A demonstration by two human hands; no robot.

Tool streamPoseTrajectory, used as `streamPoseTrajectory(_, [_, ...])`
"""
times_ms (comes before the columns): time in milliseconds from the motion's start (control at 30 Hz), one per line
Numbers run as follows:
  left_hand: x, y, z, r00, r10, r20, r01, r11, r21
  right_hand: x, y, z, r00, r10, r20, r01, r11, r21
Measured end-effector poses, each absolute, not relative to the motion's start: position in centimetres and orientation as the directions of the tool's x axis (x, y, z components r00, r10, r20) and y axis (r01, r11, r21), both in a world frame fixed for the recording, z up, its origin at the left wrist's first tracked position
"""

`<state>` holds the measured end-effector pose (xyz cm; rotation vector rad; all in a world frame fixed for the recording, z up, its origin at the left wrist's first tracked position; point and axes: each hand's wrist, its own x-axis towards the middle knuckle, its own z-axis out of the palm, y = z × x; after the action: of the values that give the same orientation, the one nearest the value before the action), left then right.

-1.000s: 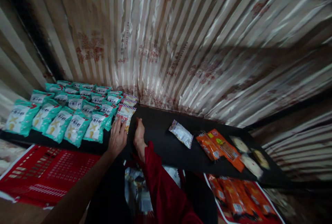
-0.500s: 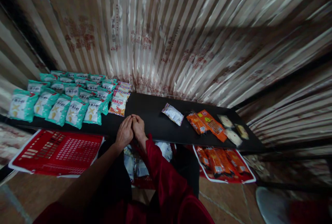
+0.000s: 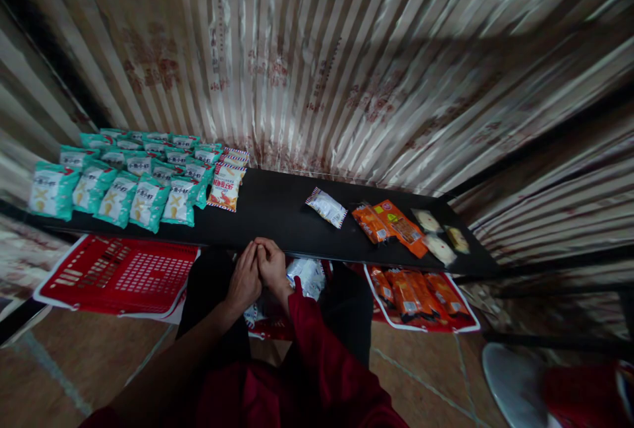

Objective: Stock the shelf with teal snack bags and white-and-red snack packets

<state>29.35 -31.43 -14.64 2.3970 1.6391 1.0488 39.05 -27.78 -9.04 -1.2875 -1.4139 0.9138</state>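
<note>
My left hand [image 3: 244, 277] and my right hand [image 3: 272, 268] rest together at the front edge of the black shelf [image 3: 277, 216], their fingertips touching. The fingers of both are pressed together, and whether anything is between them is hidden. Teal snack bags [image 3: 147, 203] stand in rows on the left of the shelf. Beside them are white-and-orange bags [image 3: 226, 186] with striped edges. A white packet [image 3: 326, 207] lies alone right of the middle. Further right lie orange packets [image 3: 402, 224] and pale round packets [image 3: 438, 249].
Below the shelf sit a red basket [image 3: 133, 276] at the left, a basket of orange packets [image 3: 421, 329] at the right, and silvery packets [image 3: 308, 276] between my knees. A striped curtain [image 3: 297, 84] hangs behind. A grey rounded object [image 3: 515, 382] is at the lower right.
Both hands have moved down and slightly right, from over the shelf to its front edge, still together. The camera view has shifted a little; the packets keep their arrangement.
</note>
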Motion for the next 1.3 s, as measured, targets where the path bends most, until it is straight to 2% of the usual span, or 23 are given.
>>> streamPoseTrajectory(233, [30.0,-34.7,-16.9,0.289,0.861,0.419,0.805,-0.455,0.380,40.5,-31.1,-11.5,0.001,0.963,0.271,0.405,0.248,-0.880])
streamPoseTrajectory(367, [30.1,-35.7,-17.9,0.286,0.900,0.328,0.834,-0.403,0.377,41.1,-31.7,-13.0,-0.092,0.972,0.217,0.572,0.230,-0.788])
streamPoseTrajectory(567, [30.1,-35.5,-18.8,0.135,0.983,0.125,0.880,-0.177,0.441,41.4,-32.1,-13.4,-0.357,0.923,0.145,0.712,0.369,-0.597])
streamPoseTrajectory(667, [30.1,-35.2,-19.1,0.095,0.995,0.043,0.855,-0.103,0.508,41.4,-32.6,-13.7,-0.409,0.908,0.087,0.766,0.393,-0.509])
streamPoseTrajectory(800, [30.1,-35.0,-19.2,0.069,0.997,-0.016,0.835,-0.049,0.548,41.7,-33.3,-14.8,-0.413,0.911,0.018,0.803,0.373,-0.465])
streamPoseTrajectory(1033, [30.1,-35.1,-19.7,0.052,0.998,0.026,0.821,-0.057,0.568,42.4,-33.8,-16.3,-0.347,0.938,0.005,0.811,0.303,-0.500])
streamPoseTrajectory(1300, [30.2,-34.9,-20.1,0.034,0.961,0.276,0.805,-0.190,0.562,42.9,-33.2,-17.2,-0.278,0.952,0.126,0.707,0.292,-0.644])
